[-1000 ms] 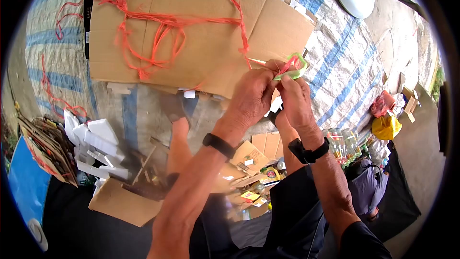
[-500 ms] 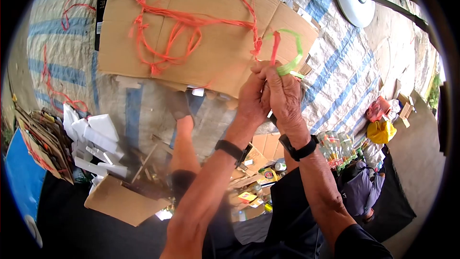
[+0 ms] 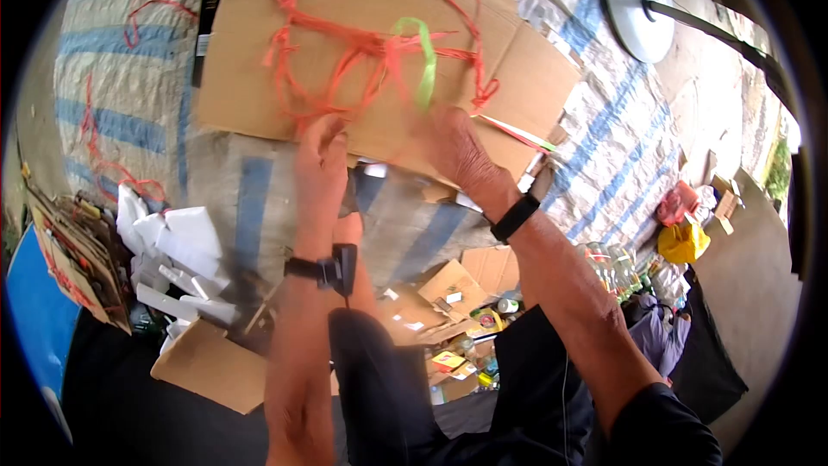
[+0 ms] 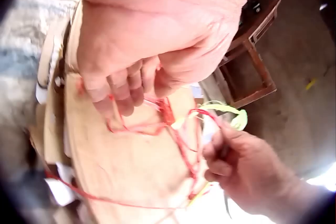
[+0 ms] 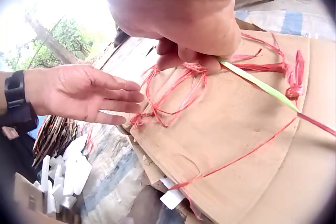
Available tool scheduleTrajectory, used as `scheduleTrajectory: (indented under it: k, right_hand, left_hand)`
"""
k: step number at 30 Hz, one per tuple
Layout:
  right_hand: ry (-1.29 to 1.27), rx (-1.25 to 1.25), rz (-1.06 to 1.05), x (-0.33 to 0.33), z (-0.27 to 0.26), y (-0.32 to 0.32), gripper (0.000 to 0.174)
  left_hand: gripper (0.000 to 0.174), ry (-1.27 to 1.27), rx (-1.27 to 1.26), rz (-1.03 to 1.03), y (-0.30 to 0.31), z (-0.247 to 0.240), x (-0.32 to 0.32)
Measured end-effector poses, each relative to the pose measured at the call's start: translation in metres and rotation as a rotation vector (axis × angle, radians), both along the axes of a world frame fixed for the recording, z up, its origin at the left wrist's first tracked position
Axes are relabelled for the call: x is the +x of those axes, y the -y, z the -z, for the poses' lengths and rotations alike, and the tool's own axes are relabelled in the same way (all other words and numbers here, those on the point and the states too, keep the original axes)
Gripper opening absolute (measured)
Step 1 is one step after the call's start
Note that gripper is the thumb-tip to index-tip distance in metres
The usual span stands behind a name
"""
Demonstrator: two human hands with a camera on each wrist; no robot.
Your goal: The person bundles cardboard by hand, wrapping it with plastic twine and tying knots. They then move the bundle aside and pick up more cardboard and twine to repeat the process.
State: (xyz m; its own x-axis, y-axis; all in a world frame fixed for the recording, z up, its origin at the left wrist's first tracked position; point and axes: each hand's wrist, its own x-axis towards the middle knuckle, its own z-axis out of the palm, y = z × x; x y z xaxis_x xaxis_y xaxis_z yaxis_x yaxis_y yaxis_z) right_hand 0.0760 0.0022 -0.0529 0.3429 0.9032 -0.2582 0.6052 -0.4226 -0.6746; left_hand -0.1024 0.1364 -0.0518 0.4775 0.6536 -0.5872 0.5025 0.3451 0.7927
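Note:
A stack of flattened cardboard [image 3: 246, 78] lies in front of me, with red plastic twine [image 3: 332, 28] tied and looped across its top. My right hand [image 3: 466, 155] pinches a strip of red and green twine [image 5: 260, 83], which runs taut across the cardboard in the right wrist view. A loose green loop [image 3: 428, 73] stands up past those fingers in the head view. My left hand [image 5: 86, 94] is empty, its fingers stretched out towards the red loops at the cardboard's near left side. In the head view that hand [image 3: 321, 168] is blurred.
A blue-and-white striped tarp [image 3: 121, 125] lies beneath the stack. White foam pieces [image 3: 185, 237] and bundled cardboard [image 3: 82, 259] stand at left. Glass bottles [image 3: 608, 267] and a yellow bag [image 3: 683, 242] sit at right, with a round fan-like stand base [image 3: 634, 13] farther back.
Both hands were together at the cardboard's right corner. Now they are apart: the left has let go and moved left, while the right has carried the red and green twine left over the cardboard.

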Motion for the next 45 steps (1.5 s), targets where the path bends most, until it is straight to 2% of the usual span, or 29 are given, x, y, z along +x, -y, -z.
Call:
scheduleTrajectory:
  k: [1, 3, 4, 5, 7, 8, 9, 11, 12, 15, 16, 19, 27, 31, 36, 38, 42, 44, 45]
  right_hand:
    - [-0.010, 0.017, 0.001, -0.001, 0.010, -0.009, 0.014]
    - [0.054, -0.175, 0.167, -0.003, 0.023, -0.027, 0.011]
    - [0.004, -0.037, 0.361, -0.005, 0.026, -0.035, 0.027]
    - [-0.002, -0.025, 0.357, -0.006, 0.029, -0.044, 0.027]
    - [0.002, -0.185, 0.366, -0.003, 0.045, -0.055, 0.034]
    - [0.062, -0.291, 0.290, -0.004, 0.064, -0.055, 0.028]
    - [0.057, -0.283, 0.286, -0.006, 0.073, -0.056, 0.028]
    - [-0.026, -0.499, 0.370, -0.007, 0.085, -0.064, 0.044]
    - [-0.051, -0.518, 0.376, -0.008, 0.071, -0.074, 0.050]
    - [-0.043, -0.561, 0.347, -0.008, 0.074, -0.084, 0.051]
    - [-0.020, -0.572, 0.347, -0.008, 0.074, -0.085, 0.051]
    - [-0.021, -0.623, 0.342, -0.006, 0.074, -0.087, 0.051]
    - [-0.007, -0.688, 0.306, 0.002, 0.087, -0.086, 0.053]
    - [0.005, -0.655, 0.283, -0.001, 0.086, -0.086, 0.054]
    - [-0.015, -0.692, 0.275, 0.002, 0.085, -0.090, 0.054]
    - [-0.029, -0.672, 0.266, 0.002, 0.086, -0.086, 0.055]
    - [-0.016, -0.661, 0.266, 0.004, 0.092, -0.085, 0.055]
    - [0.074, -0.482, 0.232, 0.000, 0.101, -0.073, 0.053]
    - [0.063, -0.504, 0.245, -0.003, 0.094, -0.068, 0.053]
  left_hand:
    - [0.032, -0.010, 0.017, 0.001, -0.017, 0.010, -0.009]
    - [0.030, -0.112, 0.324, 0.224, -0.045, 0.025, -0.016]
    - [0.028, -0.181, 0.406, 0.257, -0.055, 0.029, -0.016]
    - [0.028, -0.187, 0.417, 0.253, -0.062, 0.032, -0.014]
    - [0.027, -0.226, 0.547, 0.319, -0.074, 0.039, -0.012]
    - [0.030, -0.245, 0.620, 0.407, -0.080, 0.042, -0.011]
    - [0.030, -0.251, 0.627, 0.403, -0.082, 0.047, -0.012]
    - [0.034, -0.283, 0.621, 0.404, -0.083, 0.061, -0.013]
    - [0.037, -0.256, 0.687, 0.425, -0.084, 0.066, -0.013]
    - [0.038, -0.280, 0.607, 0.429, -0.087, 0.063, -0.015]
    - [0.038, -0.260, 0.489, 0.411, -0.090, 0.064, -0.017]
    - [0.039, -0.222, 0.540, 0.507, -0.096, 0.058, -0.022]
    - [0.042, -0.186, 0.402, 0.483, -0.126, 0.042, -0.042]
    - [0.041, -0.127, 0.481, 0.527, -0.137, 0.030, -0.072]
    - [0.040, -0.273, 0.315, 0.450, -0.130, 0.023, -0.119]
    - [0.040, -0.276, 0.336, 0.454, -0.123, 0.019, -0.128]
    - [0.040, -0.257, 0.445, 0.503, -0.136, 0.000, -0.108]
    - [0.039, -0.248, 0.498, 0.514, -0.147, 0.003, -0.091]
    - [0.039, -0.248, 0.525, 0.530, -0.145, 0.001, -0.087]
